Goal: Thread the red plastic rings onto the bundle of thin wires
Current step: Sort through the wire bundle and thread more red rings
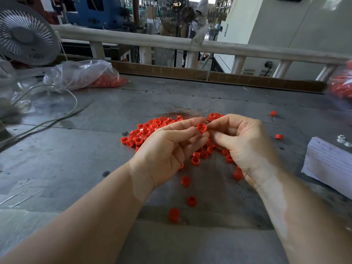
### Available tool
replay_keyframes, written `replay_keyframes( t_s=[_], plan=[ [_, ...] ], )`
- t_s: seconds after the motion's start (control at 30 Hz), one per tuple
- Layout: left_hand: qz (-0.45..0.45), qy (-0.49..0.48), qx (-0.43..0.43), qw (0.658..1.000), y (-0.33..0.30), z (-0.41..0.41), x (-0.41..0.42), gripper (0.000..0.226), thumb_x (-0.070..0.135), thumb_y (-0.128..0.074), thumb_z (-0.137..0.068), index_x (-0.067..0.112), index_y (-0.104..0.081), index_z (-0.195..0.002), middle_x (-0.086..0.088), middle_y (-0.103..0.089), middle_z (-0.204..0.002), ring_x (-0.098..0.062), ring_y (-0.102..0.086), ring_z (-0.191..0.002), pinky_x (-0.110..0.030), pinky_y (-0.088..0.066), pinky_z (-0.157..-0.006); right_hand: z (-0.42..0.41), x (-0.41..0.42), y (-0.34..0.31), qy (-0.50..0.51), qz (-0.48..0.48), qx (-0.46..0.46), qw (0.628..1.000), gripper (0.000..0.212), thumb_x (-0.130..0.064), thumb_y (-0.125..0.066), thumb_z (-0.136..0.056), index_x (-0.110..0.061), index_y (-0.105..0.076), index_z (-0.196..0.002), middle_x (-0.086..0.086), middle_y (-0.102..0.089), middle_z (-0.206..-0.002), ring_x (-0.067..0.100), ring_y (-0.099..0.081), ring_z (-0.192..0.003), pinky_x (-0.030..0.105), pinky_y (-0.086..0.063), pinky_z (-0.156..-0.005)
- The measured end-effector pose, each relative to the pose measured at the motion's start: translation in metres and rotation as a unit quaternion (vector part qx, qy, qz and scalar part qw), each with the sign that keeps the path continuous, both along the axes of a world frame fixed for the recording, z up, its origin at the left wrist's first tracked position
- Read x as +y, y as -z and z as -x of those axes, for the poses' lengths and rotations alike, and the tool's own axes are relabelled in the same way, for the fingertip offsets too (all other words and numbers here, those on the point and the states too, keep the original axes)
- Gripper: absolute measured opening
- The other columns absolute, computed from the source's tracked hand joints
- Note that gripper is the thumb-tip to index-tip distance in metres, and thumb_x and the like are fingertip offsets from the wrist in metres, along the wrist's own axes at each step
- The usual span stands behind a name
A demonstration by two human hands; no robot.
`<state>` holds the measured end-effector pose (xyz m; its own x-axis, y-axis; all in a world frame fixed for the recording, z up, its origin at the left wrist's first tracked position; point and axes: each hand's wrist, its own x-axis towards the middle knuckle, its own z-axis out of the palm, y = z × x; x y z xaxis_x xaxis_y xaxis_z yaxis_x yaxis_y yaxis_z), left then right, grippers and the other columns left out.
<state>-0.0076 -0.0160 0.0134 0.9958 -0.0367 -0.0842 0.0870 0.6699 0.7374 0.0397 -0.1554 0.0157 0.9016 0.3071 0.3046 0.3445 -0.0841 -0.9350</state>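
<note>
Pinching one red ring between the thumb and forefinger of my left hand, I hold it raised over the tabletop with its open bore turned toward me. My right hand meets it from the other side, fingers curled in a fine pinch right at the ring's edge. I judge that grip to be on the near end of the wire bundle, though the strands are too thin to make out between my fingertips. The bundle's far end fans out loosely just beyond my hands, over the pile of loose rings.

That fan is my main worry. The strands splay apart, and if the end I am feeding is as ragged, some will enter the bore while others catch on the rim and fold back. The ring seems to have ribs inside, which would snag stray strands further.

My left grip is only on the ring's outer wall, on smooth plastic. Squeezing harder to steady it could squirt it out, and it would drop among the stray rings scattered toward me.

One dark strand seems to trail down past my right wrist; if that is part of the bundle, it may drag through the pile or pull loose.
</note>
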Motion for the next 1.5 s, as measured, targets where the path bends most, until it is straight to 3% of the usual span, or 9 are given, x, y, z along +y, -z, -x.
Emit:
replay_keyframes(
  t_s=[0.3, 0.47, 0.7, 0.83, 1.07, 1.17, 1.3, 1.4, 1.5],
  plan=[
    [0.006, -0.009, 0.003, 1.0, 0.002, 0.0, -0.001, 0.023, -0.002, -0.055, -0.067, 0.004, -0.076, -0.076, -0.012, -0.071, -0.077, -0.014, -0.07, -0.07, -0.018, -0.056, -0.062, -0.001, -0.001, 0.0, -0.014, -0.001, -0.006, 1.0, 0.022, 0.0, -0.068, -0.079, -0.02, -0.068, -0.07, -0.004, -0.07, -0.067, 0.005, -0.063, -0.067, 0.016, -0.051, -0.066],
    [0.013, -0.014, -0.017, 1.0, 0.002, 0.0, -0.004, 0.022, 0.0, -0.055, -0.068, 0.004, -0.076, -0.074, -0.01, -0.071, -0.075, -0.013, -0.07, -0.069, -0.018, -0.056, -0.063, -0.002, -0.002, 0.001, -0.042, -0.049, 0.064, 0.996, 0.01, -0.013, -0.073, -0.069, -0.016, -0.068, -0.077, 0.0, -0.071, -0.069, 0.007, -0.065, -0.066, 0.016, -0.051, -0.062],
    [0.019, -0.018, -0.043, 0.999, 0.001, 0.001, -0.005, 0.021, -0.001, -0.055, -0.068, 0.003, -0.074, -0.074, -0.011, -0.07, -0.074, -0.013, -0.07, -0.068, -0.018, -0.056, -0.062, 0.0, 0.0, 0.0, -0.071, -0.107, 0.174, 0.976, 0.042, -0.029, -0.078, -0.041, -0.012, -0.066, -0.078, 0.003, -0.068, -0.064, 0.01, -0.063, -0.053, 0.018, -0.049, -0.048],
    [0.017, -0.023, -0.051, 0.998, 0.003, 0.0, -0.004, 0.021, 0.001, -0.054, -0.069, 0.001, -0.068, -0.085, -0.01, -0.069, -0.074, -0.013, -0.069, -0.068, -0.018, -0.057, -0.065, 0.001, 0.001, 0.001, -0.072, -0.105, 0.161, 0.979, 0.037, -0.028, -0.077, -0.045, -0.01, -0.065, -0.074, 0.005, -0.068, -0.062, 0.014, -0.064, -0.053, 0.02, -0.053, -0.05],
    [-0.008, -0.046, -0.05, 0.998, 0.004, -0.001, -0.006, 0.018, -0.004, -0.046, -0.086, 0.0, -0.063, -0.091, -0.008, -0.069, -0.072, -0.011, -0.068, -0.067, -0.017, -0.056, -0.065, -0.001, -0.001, 0.004, -0.046, -0.032, 0.078, 0.995, 0.026, -0.035, -0.074, -0.049, -0.018, -0.07, -0.068, 0.003, -0.072, -0.067, 0.01, -0.068, -0.063, 0.017, -0.052, -0.058],
    [-0.034, -0.057, -0.046, 0.997, 0.005, -0.001, -0.006, 0.019, -0.005, -0.044, -0.09, 0.0, -0.062, -0.091, -0.007, -0.068, -0.071, -0.01, -0.067, -0.066, -0.016, -0.055, -0.064, -0.004, -0.003, 0.006, -0.041, 0.001, 0.057, 0.998, 0.008, -0.017, -0.077, -0.066, -0.019, -0.07, -0.069, 0.002, -0.072, -0.069, 0.009, -0.068, -0.066, 0.017, -0.052, -0.061],
    [-0.05, -0.07, -0.037, 0.996, 0.006, -0.002, -0.005, 0.02, -0.005, -0.043, -0.092, 0.0, -0.062, -0.091, -0.007, -0.066, -0.07, -0.009, -0.066, -0.065, -0.017, -0.056, -0.066, -0.008, -0.008, 0.005, 0.033, 0.072, -0.01, 0.997, 0.022, 0.0, -0.074, -0.075, -0.02, -0.068, -0.068, -0.001, -0.07, -0.066, 0.002, -0.063, -0.061, 0.013, -0.047, -0.059],
    [-0.05, -0.082, -0.021, 0.995, 0.008, -0.003, -0.005, 0.02, -0.006, -0.043, -0.092, 0.0, -0.062, -0.092, -0.006, -0.065, -0.068, -0.009, -0.065, -0.064, -0.017, -0.055, -0.065, -0.012, -0.013, 0.006, 0.14, 0.221, -0.122, 0.958, 0.029, -0.004, -0.072, -0.078, -0.028, -0.062, -0.065, -0.01, -0.065, -0.066, 0.006, -0.062, -0.063, 0.023, -0.051, -0.066],
    [-0.03, -0.086, -0.005, 0.996, 0.009, -0.004, -0.004, 0.02, -0.006, -0.042, -0.093, -0.001, -0.062, -0.091, -0.006, -0.065, -0.065, -0.01, -0.065, -0.062, -0.017, -0.056, -0.063, -0.011, -0.017, 0.006, 0.163, 0.313, -0.152, 0.923, 0.023, -0.011, -0.073, -0.078, -0.029, -0.064, -0.067, -0.008, -0.066, -0.07, 0.016, -0.063, -0.071, 0.035, -0.052, -0.073]
  ],
)
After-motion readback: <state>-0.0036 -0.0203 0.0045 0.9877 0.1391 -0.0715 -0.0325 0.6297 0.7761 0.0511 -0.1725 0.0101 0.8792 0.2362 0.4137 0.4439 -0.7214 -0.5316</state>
